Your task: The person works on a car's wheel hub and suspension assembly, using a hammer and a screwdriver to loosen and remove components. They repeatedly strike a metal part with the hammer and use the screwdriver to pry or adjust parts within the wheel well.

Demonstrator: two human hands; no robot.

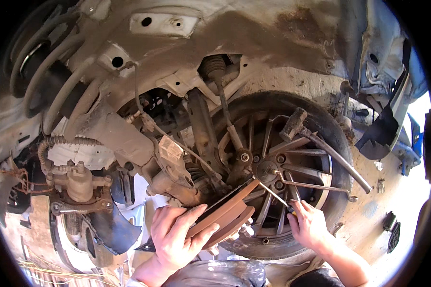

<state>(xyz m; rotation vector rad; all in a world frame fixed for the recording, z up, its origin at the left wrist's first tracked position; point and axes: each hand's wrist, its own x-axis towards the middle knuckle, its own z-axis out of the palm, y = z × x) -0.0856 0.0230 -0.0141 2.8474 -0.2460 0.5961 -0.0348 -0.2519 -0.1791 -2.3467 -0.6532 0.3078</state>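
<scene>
A rusty brake disc (225,217) with wheel studs on its hub side stands tilted at the lower middle. My left hand (176,237) grips its left edge, fingers on the rim and thumb across the face. In my right hand (310,222) is a screwdriver (275,195), held by its handle, which the fingers mostly hide. Its thin shaft slants up and left, with the tip beside the disc's upper edge. Just behind the disc is the dirty steering knuckle (177,184), with a tie rod (233,136) leading to it from above.
Beneath the suspension lies a wheel (342,148) with its tyre; a hammer (337,155) and a bent metal wrench (316,185) rest on it. At left hang a brake caliper (79,184) and a coil spring (62,91). A brake hose (189,152) runs down to the knuckle.
</scene>
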